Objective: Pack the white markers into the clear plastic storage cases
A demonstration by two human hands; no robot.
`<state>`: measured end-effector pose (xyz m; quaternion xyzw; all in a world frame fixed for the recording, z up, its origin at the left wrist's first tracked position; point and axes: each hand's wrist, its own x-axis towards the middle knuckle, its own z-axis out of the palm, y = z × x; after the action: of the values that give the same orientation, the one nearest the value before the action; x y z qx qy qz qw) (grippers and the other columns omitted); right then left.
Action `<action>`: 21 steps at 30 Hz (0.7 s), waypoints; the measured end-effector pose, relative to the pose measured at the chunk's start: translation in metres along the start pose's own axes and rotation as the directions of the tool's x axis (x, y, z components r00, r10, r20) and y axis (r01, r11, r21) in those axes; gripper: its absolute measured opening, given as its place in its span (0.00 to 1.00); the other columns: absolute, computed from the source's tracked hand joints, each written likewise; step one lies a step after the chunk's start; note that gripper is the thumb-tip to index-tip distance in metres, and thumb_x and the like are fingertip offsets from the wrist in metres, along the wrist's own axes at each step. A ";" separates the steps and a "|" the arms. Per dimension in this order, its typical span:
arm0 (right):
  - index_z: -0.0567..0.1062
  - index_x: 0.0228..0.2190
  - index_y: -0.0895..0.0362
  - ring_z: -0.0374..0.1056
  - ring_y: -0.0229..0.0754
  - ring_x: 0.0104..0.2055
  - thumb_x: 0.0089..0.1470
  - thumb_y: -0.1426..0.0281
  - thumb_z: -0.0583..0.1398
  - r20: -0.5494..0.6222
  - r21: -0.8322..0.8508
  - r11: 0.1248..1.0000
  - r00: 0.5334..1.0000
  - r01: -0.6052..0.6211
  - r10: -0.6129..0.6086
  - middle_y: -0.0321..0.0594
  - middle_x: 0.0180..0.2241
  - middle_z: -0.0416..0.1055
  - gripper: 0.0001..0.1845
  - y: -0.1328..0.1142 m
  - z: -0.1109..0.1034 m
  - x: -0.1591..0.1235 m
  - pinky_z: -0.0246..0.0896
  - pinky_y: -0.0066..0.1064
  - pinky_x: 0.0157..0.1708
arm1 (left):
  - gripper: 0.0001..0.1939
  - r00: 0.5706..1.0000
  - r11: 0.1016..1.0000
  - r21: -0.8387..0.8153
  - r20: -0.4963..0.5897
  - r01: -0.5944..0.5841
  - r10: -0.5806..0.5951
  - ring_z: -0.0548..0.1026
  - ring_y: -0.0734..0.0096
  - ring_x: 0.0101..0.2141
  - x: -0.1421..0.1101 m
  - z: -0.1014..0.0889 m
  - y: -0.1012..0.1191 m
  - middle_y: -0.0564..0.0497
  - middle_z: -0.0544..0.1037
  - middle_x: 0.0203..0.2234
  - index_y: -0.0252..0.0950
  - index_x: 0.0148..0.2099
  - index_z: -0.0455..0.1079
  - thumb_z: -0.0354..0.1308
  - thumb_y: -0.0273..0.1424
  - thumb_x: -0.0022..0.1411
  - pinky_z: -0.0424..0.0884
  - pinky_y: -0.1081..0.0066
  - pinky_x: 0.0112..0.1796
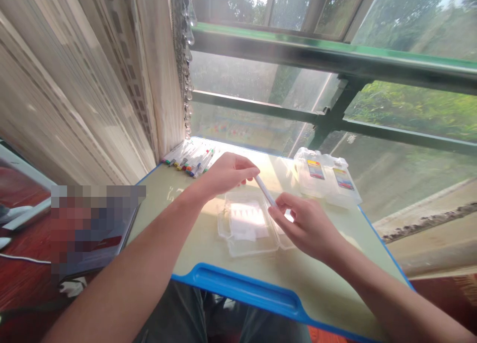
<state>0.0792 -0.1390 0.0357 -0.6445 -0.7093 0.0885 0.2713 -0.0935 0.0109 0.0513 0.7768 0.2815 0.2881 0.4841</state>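
Observation:
A white marker pen is held between both hands above the small table. My left hand pinches its far end and my right hand pinches its near end. Under the pen lies an open clear plastic case, flat on the table. A row of several markers with coloured caps lies at the far left corner, beyond my left hand.
Two clear plastic boxes with labels stand at the far right of the table. A curtain hangs to the left and a window runs behind. A blue handle slot is at the near edge.

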 end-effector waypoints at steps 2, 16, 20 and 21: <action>0.69 0.26 0.56 0.65 0.38 0.26 0.61 0.65 0.55 -0.001 -0.036 0.999 1.000 0.016 -0.017 0.36 0.25 0.72 0.13 0.000 0.000 0.000 0.53 0.29 0.28 | 0.13 1.000 0.999 0.019 -0.010 0.028 -0.028 0.70 0.76 0.26 -0.003 -0.001 0.001 0.50 0.77 0.25 0.33 0.36 0.79 0.62 0.38 0.58 0.65 0.76 0.27; 0.57 0.20 0.55 0.49 0.34 0.20 0.61 0.61 0.52 0.120 -0.056 0.998 0.993 -0.014 0.021 0.32 0.16 0.58 0.20 -0.041 0.016 -0.022 0.37 0.32 0.25 | 0.14 0.996 0.929 0.362 -0.046 0.084 -0.072 0.76 0.69 0.33 -0.036 -0.002 0.006 0.51 0.81 0.30 0.37 0.38 0.80 0.59 0.41 0.59 0.67 0.72 0.32; 0.63 0.21 0.56 0.56 0.36 0.21 0.62 0.63 0.50 0.157 -0.225 0.974 0.986 -0.023 0.060 0.37 0.19 0.68 0.19 -0.049 0.025 -0.015 0.35 0.33 0.26 | 0.14 0.996 0.928 0.363 -0.076 0.078 -0.054 0.77 0.68 0.33 -0.040 -0.006 -0.003 0.51 0.81 0.30 0.36 0.36 0.78 0.59 0.41 0.58 0.68 0.72 0.33; 0.64 0.22 0.56 0.58 0.37 0.22 0.62 0.63 0.50 0.170 -0.264 0.964 0.983 -0.025 0.072 0.38 0.20 0.70 0.19 -0.052 0.026 -0.013 0.35 0.34 0.26 | 0.14 0.995 0.932 0.352 -0.077 0.079 -0.056 0.77 0.67 0.33 -0.041 -0.008 -0.005 0.51 0.81 0.29 0.36 0.36 0.78 0.59 0.41 0.58 0.68 0.72 0.33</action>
<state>0.0213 -0.1536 0.0348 -0.6812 -0.7203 0.0583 0.1175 -0.1274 -0.0118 0.0426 0.8313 0.3712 0.2413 0.3359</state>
